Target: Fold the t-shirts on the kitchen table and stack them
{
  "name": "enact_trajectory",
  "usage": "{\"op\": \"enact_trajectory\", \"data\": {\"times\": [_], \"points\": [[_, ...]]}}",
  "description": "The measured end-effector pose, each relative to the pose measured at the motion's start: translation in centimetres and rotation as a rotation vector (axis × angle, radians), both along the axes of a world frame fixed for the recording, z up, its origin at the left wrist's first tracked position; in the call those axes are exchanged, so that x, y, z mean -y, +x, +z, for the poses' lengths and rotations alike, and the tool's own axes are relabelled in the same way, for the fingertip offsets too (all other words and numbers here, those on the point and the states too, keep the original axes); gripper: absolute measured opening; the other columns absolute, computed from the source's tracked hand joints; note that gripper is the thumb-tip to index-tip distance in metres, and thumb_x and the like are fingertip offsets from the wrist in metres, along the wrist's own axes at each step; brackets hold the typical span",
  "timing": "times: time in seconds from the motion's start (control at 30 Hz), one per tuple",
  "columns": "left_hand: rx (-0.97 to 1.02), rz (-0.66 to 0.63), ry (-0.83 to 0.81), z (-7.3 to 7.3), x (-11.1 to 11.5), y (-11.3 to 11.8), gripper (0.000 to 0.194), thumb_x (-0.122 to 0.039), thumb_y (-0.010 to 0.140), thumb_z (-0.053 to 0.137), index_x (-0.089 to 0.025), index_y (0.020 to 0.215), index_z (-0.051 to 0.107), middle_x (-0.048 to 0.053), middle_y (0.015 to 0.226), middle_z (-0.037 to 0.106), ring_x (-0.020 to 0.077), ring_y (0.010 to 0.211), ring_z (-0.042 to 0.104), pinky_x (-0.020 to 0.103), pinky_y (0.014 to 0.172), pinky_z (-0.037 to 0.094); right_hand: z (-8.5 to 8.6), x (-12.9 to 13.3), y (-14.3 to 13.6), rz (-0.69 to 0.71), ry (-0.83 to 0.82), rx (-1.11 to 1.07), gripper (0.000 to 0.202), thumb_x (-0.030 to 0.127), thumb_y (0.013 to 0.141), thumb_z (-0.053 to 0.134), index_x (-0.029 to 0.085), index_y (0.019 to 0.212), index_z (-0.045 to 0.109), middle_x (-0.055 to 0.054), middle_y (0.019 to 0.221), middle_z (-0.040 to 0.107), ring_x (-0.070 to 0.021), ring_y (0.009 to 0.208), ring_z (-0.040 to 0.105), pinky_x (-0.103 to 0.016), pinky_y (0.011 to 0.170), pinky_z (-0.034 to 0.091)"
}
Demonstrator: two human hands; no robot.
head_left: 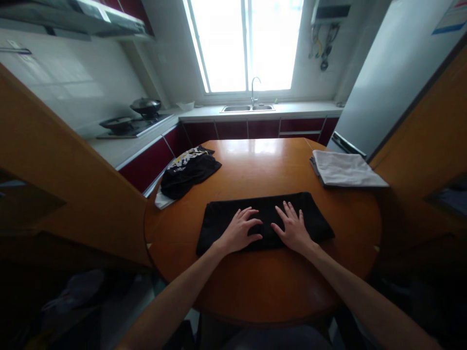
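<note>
A folded black cloth (266, 206), perhaps a garment, lies flat in a long rectangle near the front of the wooden table (266, 287). My left hand (241, 229) rests over its middle-left part with the fingers apart and slightly curled. To the right of it, my right hand (292, 226) lies on the cloth with its fingers spread. Neither hand grips anything. The cloth's surface under my palms is hidden.
At the table's left edge lies a loose heap of black, white and patterned clothes (191, 170). A stack of folded white and dark cloth (346, 167) sits at the right edge. Beyond the table are a counter with a sink (237, 109), a stove with pans (146, 106), and a fridge (394, 73).
</note>
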State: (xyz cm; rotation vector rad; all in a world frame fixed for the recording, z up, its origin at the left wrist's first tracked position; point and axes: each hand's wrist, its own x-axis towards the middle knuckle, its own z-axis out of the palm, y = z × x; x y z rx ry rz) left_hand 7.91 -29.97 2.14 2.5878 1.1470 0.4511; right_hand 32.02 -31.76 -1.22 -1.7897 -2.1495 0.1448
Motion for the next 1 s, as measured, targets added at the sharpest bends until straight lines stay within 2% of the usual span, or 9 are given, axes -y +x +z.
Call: {"op": "enact_trajectory", "data": {"times": [0.07, 0.13, 0.27, 0.37, 0.47, 0.6, 0.8, 0.9, 1.0], "points": [[0.054, -0.072, -0.019, 0.5, -0.1, -0.5, 0.031, -0.048, 0.082, 0.078, -0.028, 0.105, 0.073, 0.006, 0.133, 0.059, 0.0268, 0.129, 0.051, 0.046, 0.114, 0.037, 0.5, 0.1, 0.2, 0.042, 0.066, -0.047, 0.058, 0.046, 0.096, 0.051, 0.022, 0.149, 0.047, -0.013, 0.163, 0.030, -0.0302, 0.153, 0.018, -0.061, 0.120, 0.015], [0.070, -0.115, -0.039, 0.7, -0.2, -0.7, 0.025, -0.045, 0.079, 0.082, -0.026, 0.094, 0.074, 0.004, 0.116, 0.063, 0.0236, 0.112, 0.058, 0.040, 0.102, 0.045, 0.7, 0.0, 0.4, 0.094, 0.111, -0.081, 0.049, 0.042, 0.095, 0.054, 0.023, 0.140, 0.056, -0.012, 0.158, 0.040, -0.0290, 0.151, 0.024, -0.058, 0.121, 0.017], [0.087, -0.126, -0.067, 0.5, -0.4, -0.5, 0.013, -0.036, 0.089, 0.073, -0.023, 0.090, 0.075, 0.003, 0.098, 0.064, 0.0191, 0.092, 0.061, 0.032, 0.087, 0.049, 0.6, 0.0, 0.6, 0.150, 0.099, -0.103, 0.040, 0.037, 0.094, 0.056, 0.023, 0.131, 0.062, -0.012, 0.149, 0.049, -0.0298, 0.147, 0.033, -0.058, 0.119, 0.022], [0.130, -0.130, -0.104, 0.2, -0.5, -0.4, 0.016, -0.032, 0.096, 0.063, -0.021, 0.092, 0.075, 0.004, 0.097, 0.063, 0.0167, 0.088, 0.062, 0.027, 0.081, 0.049, 0.3, -0.1, 0.6, 0.153, 0.084, -0.113, 0.037, 0.037, 0.094, 0.058, 0.023, 0.127, 0.064, -0.012, 0.147, 0.052, -0.0297, 0.144, 0.037, -0.056, 0.117, 0.026], [0.140, -0.106, -0.103, 0.1, -0.4, -0.3, 0.016, -0.029, 0.098, 0.059, -0.022, 0.094, 0.073, 0.004, 0.099, 0.063, 0.0166, 0.089, 0.062, 0.027, 0.081, 0.049, 0.0, -0.3, 0.6, 0.157, 0.069, -0.113, 0.036, 0.038, 0.094, 0.058, 0.023, 0.126, 0.065, -0.011, 0.145, 0.054, -0.0293, 0.142, 0.040, -0.054, 0.116, 0.028], [0.071, -0.074, -0.074, 0.0, -0.2, -0.2, 0.010, -0.031, 0.092, 0.068, -0.026, 0.100, 0.072, 0.003, 0.105, 0.064, 0.0208, 0.099, 0.059, 0.034, 0.091, 0.048, -0.2, -0.4, 0.8, 0.174, 0.035, -0.094, 0.039, 0.041, 0.093, 0.060, 0.025, 0.128, 0.064, -0.011, 0.146, 0.053, -0.0296, 0.142, 0.040, -0.056, 0.116, 0.027], [0.046, -0.022, -0.074, -0.2, -0.1, -0.4, 0.046, -0.046, 0.078, 0.083, -0.030, 0.118, 0.067, 0.006, 0.123, 0.060, 0.0269, 0.113, 0.053, 0.044, 0.100, 0.043, 0.6, -0.3, 1.1, 0.226, -0.055, -0.044, 0.061, 0.055, 0.088, 0.063, 0.028, 0.142, 0.054, -0.012, 0.157, 0.042, -0.0316, 0.148, 0.030, -0.059, 0.118, 0.021], [0.050, -0.028, -0.057, -0.1, -0.1, -0.4, 0.041, -0.048, 0.084, 0.076, -0.030, 0.120, 0.067, 0.005, 0.124, 0.061, 0.0261, 0.115, 0.054, 0.044, 0.101, 0.043, 0.9, -0.1, 1.1, 0.237, -0.092, 0.000, 0.068, 0.058, 0.088, 0.062, 0.027, 0.148, 0.049, -0.012, 0.162, 0.034, -0.0313, 0.152, 0.023, -0.059, 0.120, 0.017], [0.072, 0.039, 0.009, -0.2, -0.3, -0.3, 0.030, -0.042, 0.098, 0.058, -0.028, 0.123, 0.066, 0.005, 0.127, 0.063, 0.0232, 0.119, 0.056, 0.042, 0.105, 0.041, 0.8, 0.0, 0.8, 0.244, -0.106, 0.026, 0.071, 0.060, 0.090, 0.058, 0.027, 0.151, 0.045, -0.012, 0.165, 0.028, -0.0308, 0.153, 0.018, -0.060, 0.121, 0.013]]}}
